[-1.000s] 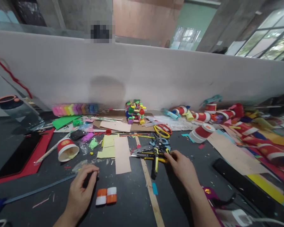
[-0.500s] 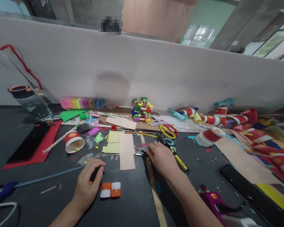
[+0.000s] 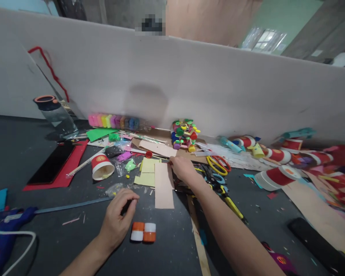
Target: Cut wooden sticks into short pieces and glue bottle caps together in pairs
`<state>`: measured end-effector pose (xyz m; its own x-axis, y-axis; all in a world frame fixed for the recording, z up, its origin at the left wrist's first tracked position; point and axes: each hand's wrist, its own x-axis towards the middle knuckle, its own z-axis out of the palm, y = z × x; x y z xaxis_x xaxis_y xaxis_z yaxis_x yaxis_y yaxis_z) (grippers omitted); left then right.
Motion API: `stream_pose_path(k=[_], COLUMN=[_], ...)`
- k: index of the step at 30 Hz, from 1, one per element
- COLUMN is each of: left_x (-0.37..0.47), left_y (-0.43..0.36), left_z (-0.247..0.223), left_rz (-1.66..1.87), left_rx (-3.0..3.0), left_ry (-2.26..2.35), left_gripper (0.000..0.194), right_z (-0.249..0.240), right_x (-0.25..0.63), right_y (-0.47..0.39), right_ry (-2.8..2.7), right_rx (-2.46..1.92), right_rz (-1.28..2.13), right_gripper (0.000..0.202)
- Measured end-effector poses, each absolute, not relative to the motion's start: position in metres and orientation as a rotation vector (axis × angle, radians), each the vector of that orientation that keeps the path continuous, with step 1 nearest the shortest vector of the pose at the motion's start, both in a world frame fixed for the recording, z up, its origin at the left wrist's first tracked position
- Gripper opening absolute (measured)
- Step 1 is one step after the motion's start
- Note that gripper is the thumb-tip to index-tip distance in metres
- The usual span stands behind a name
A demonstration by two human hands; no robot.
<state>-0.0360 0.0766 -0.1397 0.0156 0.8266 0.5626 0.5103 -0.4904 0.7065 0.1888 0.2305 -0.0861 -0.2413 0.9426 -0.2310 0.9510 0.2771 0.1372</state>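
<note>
My left hand (image 3: 119, 212) rests on the dark table with its fingers curled in and the thumb close to them; nothing shows in it. Beside it sit two small orange-and-white blocks (image 3: 143, 232). My right hand (image 3: 184, 170) reaches forward to the far right corner of a pale pink paper strip (image 3: 164, 191). Its fingertips are pinched together there, and what they hold, if anything, is too small to make out. Yellow-green paper pieces (image 3: 146, 171) lie left of the strip. A wooden strip (image 3: 198, 239) runs below my right forearm.
A red paper cup (image 3: 102, 167) lies tipped at left, near a phone (image 3: 52, 163) and a water bottle (image 3: 57, 117). The blue glue gun (image 3: 10, 234) is at the left edge. Right of my arm are yellow-handled scissors (image 3: 217, 165), pliers (image 3: 232, 209) and another cup (image 3: 277, 177).
My right hand has left the silver-coloured tool and moved forward to the pink strip's far corner. The left hand stays nearly as it was. The camera view has shifted left.
</note>
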Motion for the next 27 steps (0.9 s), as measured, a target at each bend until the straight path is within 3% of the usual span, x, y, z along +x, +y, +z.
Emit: stream_pose_path(k=[12, 17, 27], left_x=[-0.035, -0.036, -0.036], left_y=[0.075, 0.074, 0.073], left_z=[-0.137, -0.135, -0.135], left_rz=[1.423, 1.420, 1.419], left_rx=[1.931, 1.914, 1.866], left_ry=[1.364, 1.370, 1.381], left_gripper=[0.015, 0.015, 0.015], right_z=[-0.056, -0.067, -0.079], right_x=[0.191, 0.155, 0.164], right_y=[0.196, 0.184, 0.164], right_ry=[2.314, 2.201, 2.272], right_rx=[1.637, 1.710, 1.694], right_rz=[-0.173, -0.264, -0.387], right_gripper=[0.025, 0.032, 0.021])
